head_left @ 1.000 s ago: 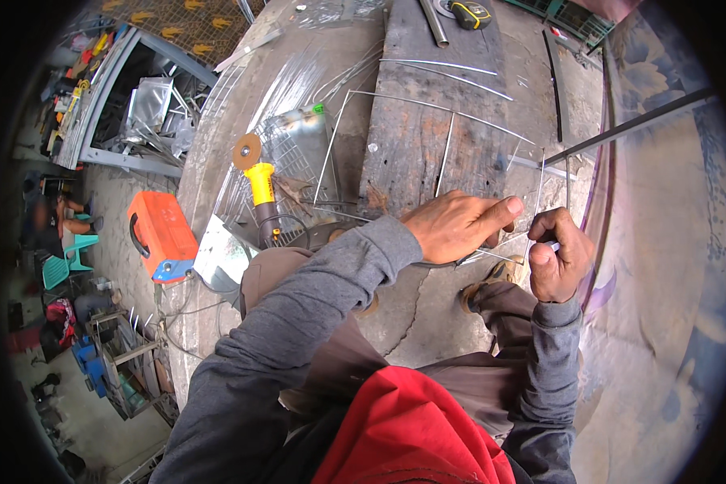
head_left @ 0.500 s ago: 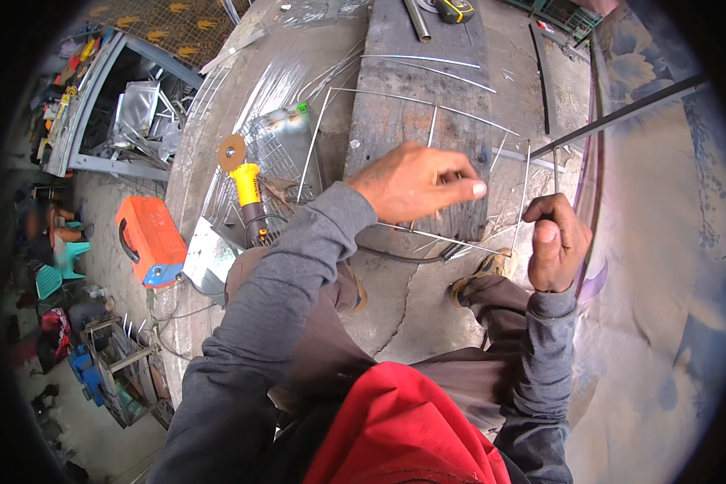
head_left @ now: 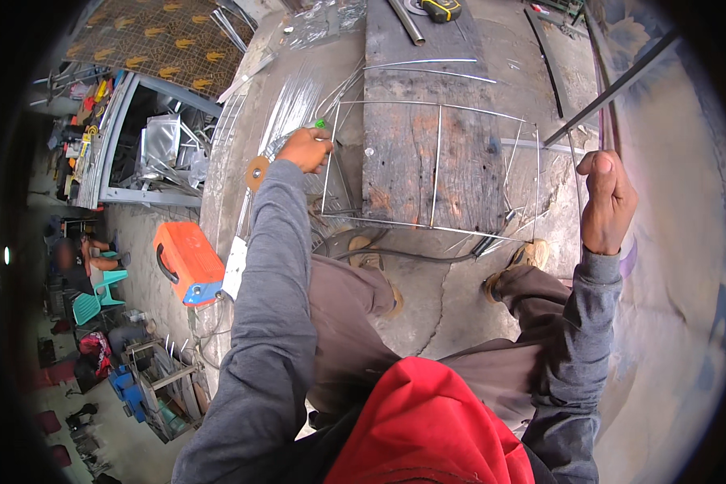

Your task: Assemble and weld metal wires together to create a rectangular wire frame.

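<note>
A rectangular frame of thin metal rods, with a crossbar, lies across a dark weathered wooden board. At its left end my left hand is closed, fingers curled round the left side rod; the fingertips are partly hidden. My right hand is raised to the right of the frame, a closed fist with the thumb on top. A thin upright rod runs down to this fist and looks gripped in it. An angle grinder's brown disc shows beside my left forearm, its body hidden behind the sleeve.
Loose rods lie on the concrete to the left. An orange case stands near my left forearm. A metal bin of scrap is farther left. A tape measure and tube rest at the board's far end. A cable crosses near my shoes.
My left hand has moved from over the board to the frame's left end and closed there. My right hand has shifted right and up in the picture. The whole view has shifted too.
</note>
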Tool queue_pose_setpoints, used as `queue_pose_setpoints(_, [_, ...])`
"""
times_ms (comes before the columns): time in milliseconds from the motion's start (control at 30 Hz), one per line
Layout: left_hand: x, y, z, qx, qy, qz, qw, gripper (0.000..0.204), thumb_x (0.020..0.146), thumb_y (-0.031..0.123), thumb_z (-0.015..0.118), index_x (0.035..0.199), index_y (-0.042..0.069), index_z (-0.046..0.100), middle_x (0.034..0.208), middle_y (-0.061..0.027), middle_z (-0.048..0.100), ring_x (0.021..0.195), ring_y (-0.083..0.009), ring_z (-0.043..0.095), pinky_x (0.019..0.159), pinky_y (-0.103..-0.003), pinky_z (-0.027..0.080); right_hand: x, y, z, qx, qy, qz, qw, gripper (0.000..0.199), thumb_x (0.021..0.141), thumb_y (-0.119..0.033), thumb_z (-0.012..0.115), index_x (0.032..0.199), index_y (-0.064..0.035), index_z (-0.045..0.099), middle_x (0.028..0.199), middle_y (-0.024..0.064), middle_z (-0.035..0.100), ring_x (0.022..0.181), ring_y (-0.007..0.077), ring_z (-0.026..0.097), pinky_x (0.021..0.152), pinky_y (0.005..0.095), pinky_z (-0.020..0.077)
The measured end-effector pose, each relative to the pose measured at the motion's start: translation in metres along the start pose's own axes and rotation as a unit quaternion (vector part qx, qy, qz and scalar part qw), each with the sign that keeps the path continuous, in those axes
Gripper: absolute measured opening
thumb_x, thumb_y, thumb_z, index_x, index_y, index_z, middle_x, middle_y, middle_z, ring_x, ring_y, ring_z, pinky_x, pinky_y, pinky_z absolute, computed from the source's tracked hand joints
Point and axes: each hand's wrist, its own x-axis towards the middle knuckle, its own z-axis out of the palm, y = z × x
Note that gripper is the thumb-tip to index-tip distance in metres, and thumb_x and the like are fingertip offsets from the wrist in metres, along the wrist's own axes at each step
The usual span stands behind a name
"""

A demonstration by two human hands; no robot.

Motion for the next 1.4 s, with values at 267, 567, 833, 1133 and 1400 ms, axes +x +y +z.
queue_pose_setpoints(267, [-0.014, 0.012, -0.015, -0.084, -0.023, 0.087, 0.992, 0.03, 0.094, 0.015, 0.059, 0.123, 0.008, 0.064, 0.094, 0.0001, 0.065, 0.076, -0.0072, 0.056, 0.064, -0.023, 0.051, 0.009, 0.008, -0.017, 0.043, 0.073, 0.069, 0.994, 0.043, 0.101, -0.036, 0.054, 0.082, 0.0016, 0.059, 0.076, -0.0006, 0.051, 0.07, 0.0076, 0.04, 0.063, 0.022, 0.0339])
queue_pose_setpoints(567, [-0.078, 0.062, -0.029, -0.206, 0.064, 0.336, 0.917, 0.024, 0.096, 0.017, 0.061, 0.116, 0.004, 0.063, 0.11, -0.003, 0.066, 0.094, -0.008, 0.058, 0.078, -0.023, 0.048, 0.012, 0.022, -0.034, 0.103, 0.179, 0.001, 0.978, 0.049, 0.099, -0.043, 0.054, 0.079, 0.0003, 0.062, 0.072, -0.0003, 0.054, 0.062, 0.0054, 0.038, 0.058, 0.0216, 0.0281])
queue_pose_setpoints(833, [-0.079, 0.065, -0.043, -0.217, 0.183, 0.369, 0.885, 0.025, 0.096, 0.015, 0.061, 0.117, 0.001, 0.062, 0.107, -0.0051, 0.066, 0.092, -0.0102, 0.061, 0.08, -0.026, 0.051, 0.013, 0.033, -0.142, 0.126, 0.549, 0.007, 0.826, 0.08, 0.09, -0.075, 0.025, 0.076, -0.0011, 0.052, 0.052, 0.0018, 0.031, 0.044, 0.0139, 0.025, 0.044, 0.029, 0.0246])
queue_pose_setpoints(1133, [-0.093, 0.049, -0.043, -0.165, 0.146, 0.395, 0.892, 0.024, 0.094, 0.016, 0.065, 0.113, 0.001, 0.065, 0.104, -0.0038, 0.066, 0.098, -0.012, 0.061, 0.089, -0.025, 0.047, 0.007, 0.044, -0.14, 0.241, 0.484, 0.139, 0.83, 0.068, 0.094, -0.065, 0.025, 0.078, -0.0041, 0.052, 0.052, 0.0002, 0.032, 0.046, 0.0142, 0.024, 0.044, 0.0301, 0.0212])
queue_pose_setpoints(1400, [-0.112, 0.043, -0.041, -0.209, 0.117, 0.391, 0.889, 0.021, 0.094, 0.013, 0.065, 0.109, 0.0, 0.067, 0.103, -0.005, 0.066, 0.093, -0.0114, 0.062, 0.083, -0.025, 0.049, 0.01, 0.038, -0.131, 0.268, 0.438, 0.17, 0.841, 0.065, 0.095, -0.061, 0.027, 0.079, -0.0041, 0.053, 0.054, -0.0001, 0.032, 0.047, 0.013, 0.025, 0.044, 0.0283, 0.0217])
